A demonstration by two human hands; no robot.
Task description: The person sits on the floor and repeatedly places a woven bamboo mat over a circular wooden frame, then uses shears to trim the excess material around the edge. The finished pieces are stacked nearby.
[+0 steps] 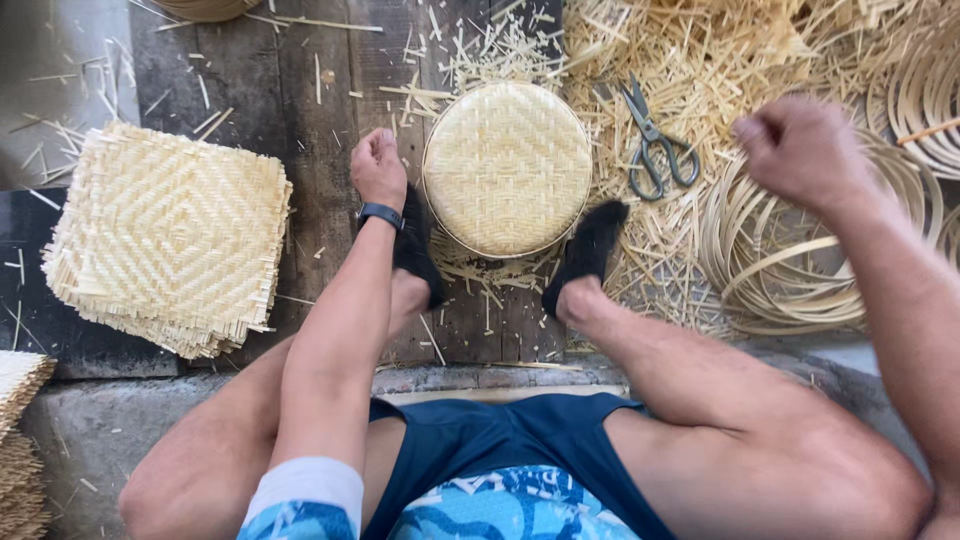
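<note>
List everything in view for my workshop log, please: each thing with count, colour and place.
Round woven basket: one, pale straw, floor centre, between the feet.
Stack of woven mats: one stack, pale straw, left.
Scissors: one pair, grey metal, right of the basket on the scraps.
Bamboo hoops: a loose pile, tan, right.
Bamboo scraps: many, straw-coloured, top right.
Plank floor: dark wood.
Socks: two, black, on the feet.
Wristband: one, dark, left wrist.
Left hand: fist, beside the basket's rim.
Right hand: fist, above the hoops.
</note>
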